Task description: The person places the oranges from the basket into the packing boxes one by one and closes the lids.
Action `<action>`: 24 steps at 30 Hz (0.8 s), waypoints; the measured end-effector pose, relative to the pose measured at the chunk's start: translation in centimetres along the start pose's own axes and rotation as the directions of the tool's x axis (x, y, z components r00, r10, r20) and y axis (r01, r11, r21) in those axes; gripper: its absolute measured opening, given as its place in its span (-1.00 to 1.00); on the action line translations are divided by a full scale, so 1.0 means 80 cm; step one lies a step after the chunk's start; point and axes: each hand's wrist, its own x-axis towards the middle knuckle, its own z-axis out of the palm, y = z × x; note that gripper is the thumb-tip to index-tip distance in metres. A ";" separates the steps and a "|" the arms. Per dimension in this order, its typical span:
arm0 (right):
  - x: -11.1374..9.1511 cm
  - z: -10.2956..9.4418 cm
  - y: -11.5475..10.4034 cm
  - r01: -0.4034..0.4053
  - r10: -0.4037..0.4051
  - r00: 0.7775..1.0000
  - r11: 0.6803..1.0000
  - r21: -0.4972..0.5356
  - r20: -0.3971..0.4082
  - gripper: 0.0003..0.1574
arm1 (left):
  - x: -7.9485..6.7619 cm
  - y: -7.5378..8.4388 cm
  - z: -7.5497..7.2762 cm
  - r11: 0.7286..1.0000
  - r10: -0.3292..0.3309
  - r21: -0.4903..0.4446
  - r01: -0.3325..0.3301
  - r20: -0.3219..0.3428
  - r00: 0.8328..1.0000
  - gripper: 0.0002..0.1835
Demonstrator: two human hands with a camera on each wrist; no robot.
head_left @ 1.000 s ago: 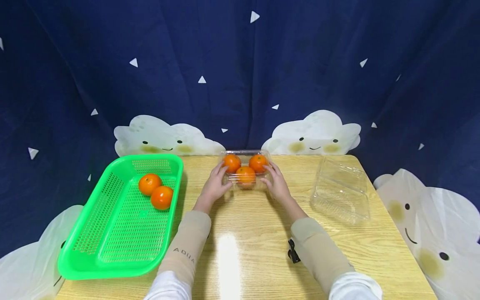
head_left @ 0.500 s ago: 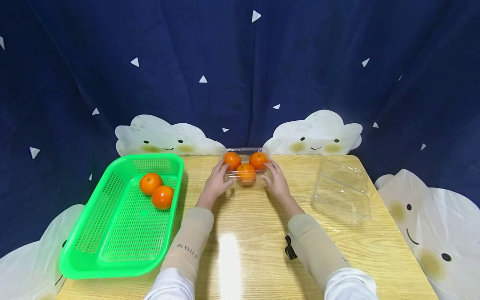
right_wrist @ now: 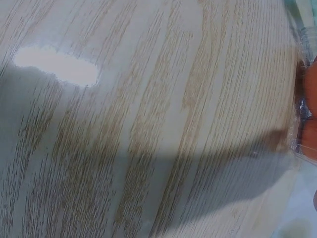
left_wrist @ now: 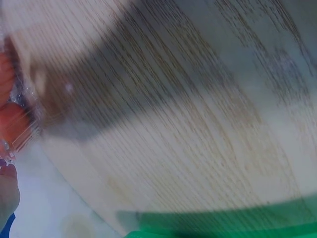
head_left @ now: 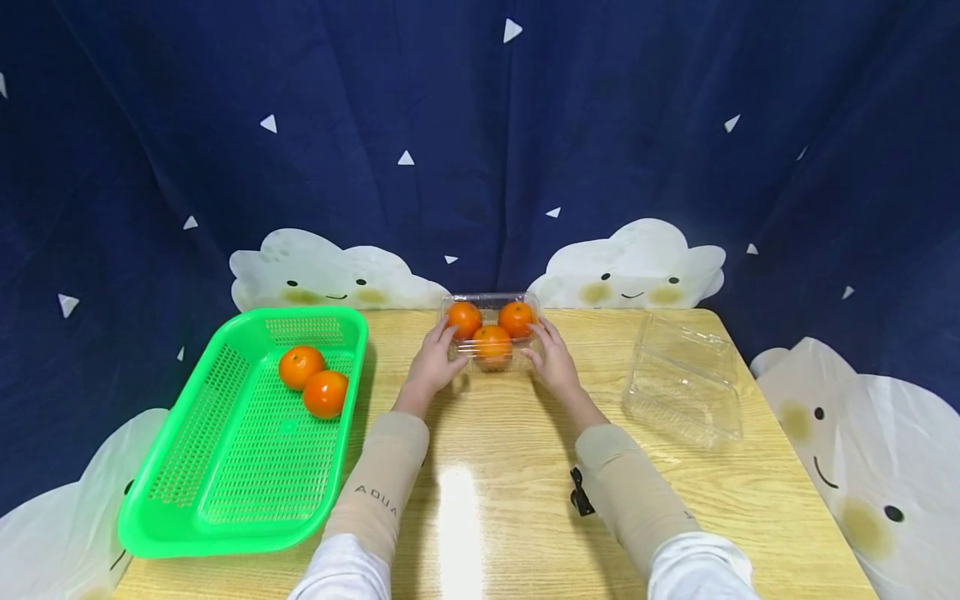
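A clear plastic fruit box [head_left: 490,297] stands at the table's back edge, with three oranges [head_left: 492,343] in it. My left hand [head_left: 432,362] grips its left side, fingertips along the wall and thumb at the front corner. On the opposite side my right hand [head_left: 555,360] holds it the same way. The left wrist view catches the oranges [left_wrist: 14,121] through the plastic at its left border, with part of the left hand [left_wrist: 8,193] below. At the right border of the right wrist view, the oranges [right_wrist: 311,136] show, while most of the right hand is out of frame.
On the left a green basket [head_left: 150,500] contains two more oranges [head_left: 326,394]. A second clear plastic box [head_left: 681,383], lid opened out, lies on the right of the wooden table [head_left: 517,467]. A dark blue curtain [head_left: 465,125] hangs right behind the table.
The fruit box with its oranges has slid slightly toward the back edge, both hands moving along with it. Over the last half second almost nothing moves. Basket and second box stay put.
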 end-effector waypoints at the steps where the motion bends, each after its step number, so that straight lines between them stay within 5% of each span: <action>1: 0.000 0.000 0.000 0.000 0.000 1.000 1.000 -0.004 0.002 -0.36 | 0.000 0.000 0.000 1.000 0.000 0.001 0.000 0.000 1.000 -0.30; 10: -0.001 -0.004 -0.004 -0.015 0.024 0.996 0.995 -0.098 0.089 -0.34 | -0.003 0.004 0.001 0.999 0.004 0.044 -0.004 -0.003 1.000 -0.29; 15: -0.002 -0.010 -0.009 -0.018 0.037 0.991 0.989 -0.146 0.126 -0.35 | -0.006 0.002 0.008 0.997 0.020 0.074 -0.015 -0.058 0.998 -0.31; 20: -0.010 -0.015 -0.009 0.039 -0.039 0.999 0.985 -0.168 0.007 -0.55 | -0.012 0.008 0.015 0.995 0.042 0.098 -0.027 -0.152 0.987 -0.41; 24: -0.022 -0.021 -0.008 0.095 -0.115 0.987 0.981 -0.169 -0.115 -0.71 | -0.017 0.016 0.022 0.986 0.109 0.154 -0.069 -0.269 0.957 -0.56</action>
